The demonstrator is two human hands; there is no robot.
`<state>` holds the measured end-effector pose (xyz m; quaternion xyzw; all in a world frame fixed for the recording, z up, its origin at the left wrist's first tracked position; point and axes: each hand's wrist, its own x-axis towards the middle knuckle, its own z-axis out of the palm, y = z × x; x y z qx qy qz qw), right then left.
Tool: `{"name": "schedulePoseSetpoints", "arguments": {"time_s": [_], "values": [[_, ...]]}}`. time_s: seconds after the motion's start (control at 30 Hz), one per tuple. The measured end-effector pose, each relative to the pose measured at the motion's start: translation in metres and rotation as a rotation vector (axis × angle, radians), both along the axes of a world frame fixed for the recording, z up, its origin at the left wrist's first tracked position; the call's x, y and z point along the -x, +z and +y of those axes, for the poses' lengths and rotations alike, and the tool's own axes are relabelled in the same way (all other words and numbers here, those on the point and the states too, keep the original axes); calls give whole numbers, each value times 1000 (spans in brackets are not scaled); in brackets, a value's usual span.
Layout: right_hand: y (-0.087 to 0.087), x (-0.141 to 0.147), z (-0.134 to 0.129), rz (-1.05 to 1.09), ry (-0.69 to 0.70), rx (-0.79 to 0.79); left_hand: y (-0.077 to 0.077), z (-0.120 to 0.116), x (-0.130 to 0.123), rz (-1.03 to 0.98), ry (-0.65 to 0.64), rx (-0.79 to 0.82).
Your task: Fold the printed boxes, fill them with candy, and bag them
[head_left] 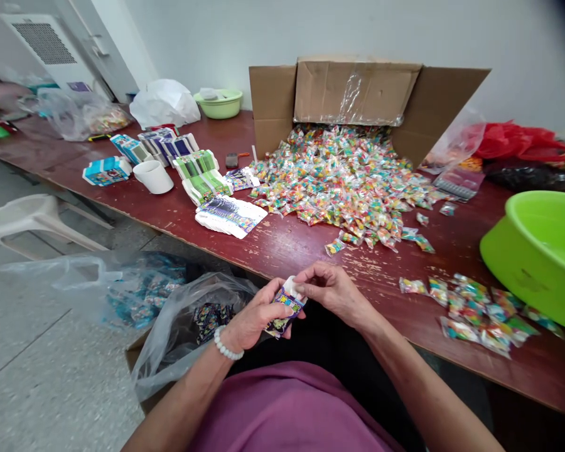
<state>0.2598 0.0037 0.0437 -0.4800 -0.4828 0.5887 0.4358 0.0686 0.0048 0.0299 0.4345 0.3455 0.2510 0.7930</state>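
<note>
A small dark purple printed carton (282, 314) is gripped by my left hand (258, 314), its fingers wrapped round the sides. A white flap stands up at the carton's top end. My right hand (332, 289) pinches at that flap with thumb and forefinger. Both hands are over my lap, just off the table's front edge. Beyond them, flat white and purple cartons (230, 215) lie stacked on the table, beside a large heap of wrapped candies (339, 182). A smaller group of wrapped candies (480, 311) lies to the right.
An opened cardboard box (353, 94) backs the heap on the red table (292, 245). A green basin (537, 251) stands at right. Green cartons (200, 176) and a white mug (153, 177) are at left. Below, a plastic-lined box (169, 342) contains dark packets.
</note>
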Motion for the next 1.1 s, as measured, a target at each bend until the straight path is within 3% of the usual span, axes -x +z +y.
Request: {"name": "schedulePoseSetpoints", "arguments": {"time_s": [0.17, 0.3, 0.43, 0.53, 0.7, 0.87, 0.97, 1.03, 1.1], "values": [[-4, -1, -3, 239, -91, 161, -7, -3, -8, -105, 118, 167], [-11, 0, -10, 251, 33, 215, -9, -8, -13, -143, 208, 122], [-15, 14, -16, 191, 26, 52, -8, -14, -18, -169, 312, 63], [-16, 24, -20, 110, -66, -80, -7, -14, -19, -203, 369, 138], [-16, 23, -23, 302, -109, 71, -7, -13, -16, -228, 361, 261], [-14, 17, -19, 288, 31, 129, -7, -19, -19, -187, 395, 93], [-13, 19, -15, 281, 45, 182, -5, -21, -20, -147, 380, 27], [-12, 21, -15, 208, -4, 111, -4, -20, -20, -156, 370, 65], [-12, 23, -17, 44, -75, -70, -3, -17, -18, -205, 331, 154]]}}
